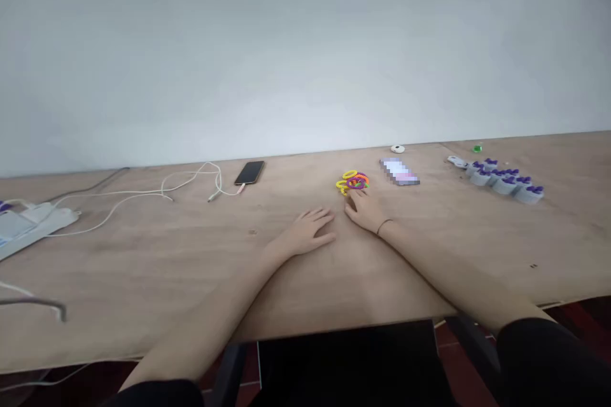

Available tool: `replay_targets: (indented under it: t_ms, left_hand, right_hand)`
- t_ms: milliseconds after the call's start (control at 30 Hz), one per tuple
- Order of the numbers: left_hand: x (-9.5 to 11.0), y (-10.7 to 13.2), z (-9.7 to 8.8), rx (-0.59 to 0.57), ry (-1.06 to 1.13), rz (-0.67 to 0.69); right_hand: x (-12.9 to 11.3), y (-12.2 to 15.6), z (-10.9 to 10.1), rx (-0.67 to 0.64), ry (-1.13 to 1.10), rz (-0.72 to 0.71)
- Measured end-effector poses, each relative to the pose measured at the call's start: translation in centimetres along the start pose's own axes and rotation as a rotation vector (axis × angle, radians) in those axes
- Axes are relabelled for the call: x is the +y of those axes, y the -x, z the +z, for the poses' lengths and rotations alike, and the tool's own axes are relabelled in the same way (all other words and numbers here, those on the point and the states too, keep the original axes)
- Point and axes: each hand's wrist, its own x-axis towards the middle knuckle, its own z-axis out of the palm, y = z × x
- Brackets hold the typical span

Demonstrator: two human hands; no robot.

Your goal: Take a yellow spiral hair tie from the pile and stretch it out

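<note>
At bright, bumpy, plastic-looking rings [356, 183], the right hand [366, 211] seems to pick, can't tell its grip; next needs pinching. The left hand [308, 233] lies open.

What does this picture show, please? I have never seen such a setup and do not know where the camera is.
There is no machine, only a person's two bare hands. The one picture comes from a camera worn on the head, looking forward and down. The left hand lies on the table, with nothing seen in it. The right hand has its fingers at coloured rings; I cannot tell if it grips any. Farther left lies a dark phone; to the right, a pixelated phone and white tubs.
</note>
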Motion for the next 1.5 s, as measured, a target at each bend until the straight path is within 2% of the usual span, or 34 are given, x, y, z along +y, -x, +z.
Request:
replay_targets:
  t_ms: [233,367,533,800,967,1367,1500]
  left_hand:
    - [0.0,0.0,0.0,0.008,0.012,-0.007]
    - [0.0,-0.1,0.0,0.012,0.016,-0.008]
    - [-0.1,0.0,0.2,0.026,0.031,0.007]
    - [0.0,0.0,0.0,0.004,0.017,-0.006]
    - [0.0,0.1,0.0,0.017,0.015,0.001]
    - [0.0,0.1,-0.1,0.024,0.007,0.003]
    - [0.5,0.0,-0.1,0.104,0.043,0.0]
  right_hand:
    - [-1.0,0.5,-0.3,0.032,-0.025,-0.062]
    - [-1.3,0.5,-0.3,0.047,-0.066,-0.037]
    - [-0.9,0.3,-0.2,0.049,-0.052,0.005]
    - [-0.1,-0.2,-0.1,0.076,-0.079,-0.007]
    - [0.0,-0.2,0.0,0.134,-0.235,0.027]
    - [0.3,-0.7,0.3,0.407,-0.836,0.263]
    - [-0.7,-0.2,-0.4,0.363,-0.976,0.224]
